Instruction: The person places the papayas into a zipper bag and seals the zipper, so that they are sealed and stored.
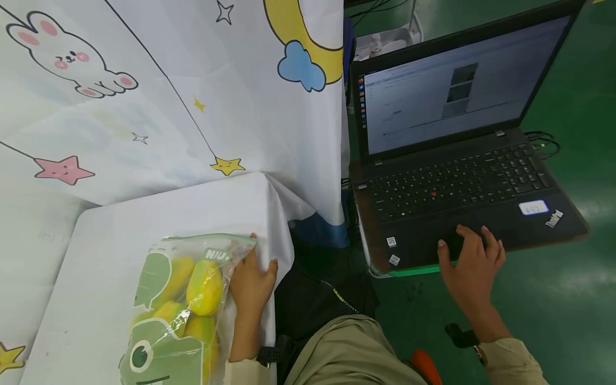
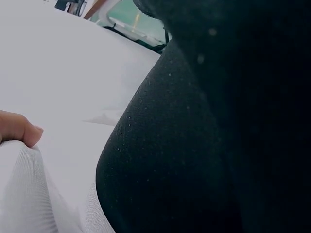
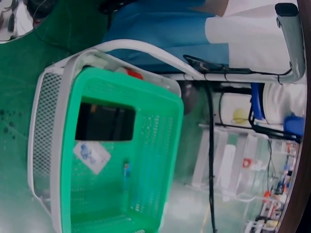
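Note:
My left hand (image 1: 251, 286) rests at the right edge of the white-covered table (image 1: 110, 240), its fingers partly behind the clear plastic of a zip bag (image 1: 163, 347). Inside that bag lie several yellow-green, mango-like fruits (image 1: 204, 289). The left wrist view catches only the thumb (image 2: 22, 130), touching white cloth. Over the front edge of an open black laptop (image 1: 433, 179), my right hand (image 1: 474, 272) spreads its fingers, with fingertips on the area below the keyboard. The right wrist view does not show that hand.
The laptop sits on a brown board (image 1: 572, 235). Under it, a green basket (image 3: 124, 177) holds a black flat object (image 3: 104, 121) and a white packet (image 3: 92, 156). A white printed curtain (image 1: 192, 107) hangs behind the table. Dark fabric (image 2: 184, 145) fills much of the left wrist view.

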Motion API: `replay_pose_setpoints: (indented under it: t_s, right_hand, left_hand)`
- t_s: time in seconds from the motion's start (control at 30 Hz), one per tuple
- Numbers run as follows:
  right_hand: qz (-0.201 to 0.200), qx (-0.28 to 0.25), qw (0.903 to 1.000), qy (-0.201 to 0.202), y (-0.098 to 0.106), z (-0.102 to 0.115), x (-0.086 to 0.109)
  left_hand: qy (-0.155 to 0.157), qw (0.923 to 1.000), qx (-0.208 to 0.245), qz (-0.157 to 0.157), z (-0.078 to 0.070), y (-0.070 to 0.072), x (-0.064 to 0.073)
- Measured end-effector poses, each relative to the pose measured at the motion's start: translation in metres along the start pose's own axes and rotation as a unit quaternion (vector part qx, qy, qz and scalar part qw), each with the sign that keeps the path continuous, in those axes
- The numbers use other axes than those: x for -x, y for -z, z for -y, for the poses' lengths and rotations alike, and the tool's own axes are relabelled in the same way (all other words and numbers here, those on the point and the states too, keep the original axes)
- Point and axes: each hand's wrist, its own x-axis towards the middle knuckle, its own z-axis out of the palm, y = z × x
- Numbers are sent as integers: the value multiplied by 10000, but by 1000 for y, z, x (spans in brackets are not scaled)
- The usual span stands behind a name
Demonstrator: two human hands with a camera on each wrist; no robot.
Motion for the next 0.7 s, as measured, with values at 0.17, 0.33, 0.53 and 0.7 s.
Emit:
replay_pose_setpoints:
  t_s: [0.17,0.33,0.53,0.7]
  right_hand:
    - [-53,-53,10000,17,0,-3,-5]
    - [-23,-115,9999,-35,-1,-5,-9]
    - [-245,-73,9995,-171,1,-12,-10]
    - [-230,4,9995,-235,2,-18,-11]
  left_hand:
    - [17,10000,-15,-35,1,-1,0]
    - [42,10000,-4,-21,0,-1,0]
    - [57,10000,24,48,1,-2,0]
    - [56,10000,-61,46,2,-1,0]
